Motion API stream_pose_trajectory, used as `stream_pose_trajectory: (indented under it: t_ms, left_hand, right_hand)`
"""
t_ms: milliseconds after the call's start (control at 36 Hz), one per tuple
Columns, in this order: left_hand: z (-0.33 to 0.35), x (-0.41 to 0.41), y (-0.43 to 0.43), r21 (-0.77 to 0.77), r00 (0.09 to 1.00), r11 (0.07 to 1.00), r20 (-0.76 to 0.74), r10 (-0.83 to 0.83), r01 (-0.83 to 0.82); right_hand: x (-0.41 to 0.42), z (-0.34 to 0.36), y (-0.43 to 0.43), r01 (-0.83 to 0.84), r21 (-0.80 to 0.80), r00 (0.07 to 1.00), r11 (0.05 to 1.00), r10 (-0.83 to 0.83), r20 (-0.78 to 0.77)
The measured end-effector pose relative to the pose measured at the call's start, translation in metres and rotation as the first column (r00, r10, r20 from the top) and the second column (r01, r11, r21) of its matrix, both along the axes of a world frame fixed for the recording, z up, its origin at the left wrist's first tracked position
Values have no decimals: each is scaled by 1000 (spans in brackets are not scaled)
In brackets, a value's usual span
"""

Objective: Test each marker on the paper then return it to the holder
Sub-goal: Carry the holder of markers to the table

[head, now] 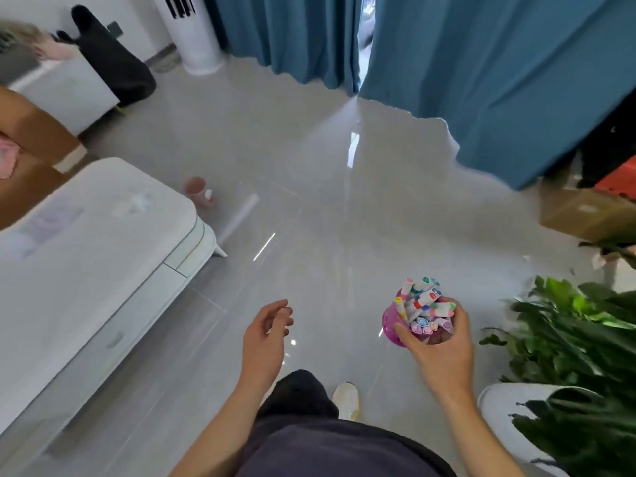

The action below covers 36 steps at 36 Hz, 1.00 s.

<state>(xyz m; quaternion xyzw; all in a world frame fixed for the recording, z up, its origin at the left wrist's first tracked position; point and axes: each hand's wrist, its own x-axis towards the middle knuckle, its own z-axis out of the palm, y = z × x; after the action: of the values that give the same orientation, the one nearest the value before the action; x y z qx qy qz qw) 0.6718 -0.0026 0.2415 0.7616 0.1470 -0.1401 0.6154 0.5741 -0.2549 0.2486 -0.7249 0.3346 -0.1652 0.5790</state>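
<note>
The hands are apart at waist height over the floor [327, 218]. The right hand [444, 352] has its thumb and fingers wrapped round a pink holder [392, 321] and carries it in the air. The left hand [266, 333] is empty, with loosely bent fingers, and hangs well to the left of the holder.

The holder is packed with markers [425, 304]. Their white barrels and coloured caps stick up and fan out above the rim. Motion blur softens the caps, so a count is not possible.

Below the hands are the person's dark clothing and one pale shoe [347, 399] on the glossy grey tiles. Just right of the holding hand, a leafy green plant [568, 339] stands in a white pot [499, 404]. Further out, a white bed [86, 253] fills the left side. Beyond its corner, a pink cup [196, 189] and a pale roll [241, 215] lie on the floor. A cardboard box [585, 215] sits at the right edge. Blue curtains [481, 63] hang across the back, with a narrow gap between them, and a white tower unit [192, 36] stands to their left.
</note>
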Motion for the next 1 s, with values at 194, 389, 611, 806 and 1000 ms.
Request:
stream_pose_trajectory:
  t_ms: [194, 389, 611, 806, 1000]
  left_hand:
    - [-6, 67, -40, 3, 1000, 1000, -20, 20, -20]
    - [-26, 157, -78, -16, 999, 1000, -37, -2, 2]
    - [-34, 265, -112, -21, 999, 1000, -48, -1, 0]
    - [-26, 337, -124, -24, 997, 998, -38, 64, -65]
    - [-29, 409, -129, -9, 983, 985, -52, 174, -175]
  right_hand:
    - [68, -3, -40, -32, -6, 999, 999, 32, -24]
    - [156, -16, -75, -61, -13, 996, 998, 60, -61]
    - [268, -11, -107, -102, -62, 989, 993, 94, -115]
    - [358, -3, -121, -172, -62, 981, 983, 165, -104]
    - [464, -4, -137, -276, -67, 955, 959, 266, -127]
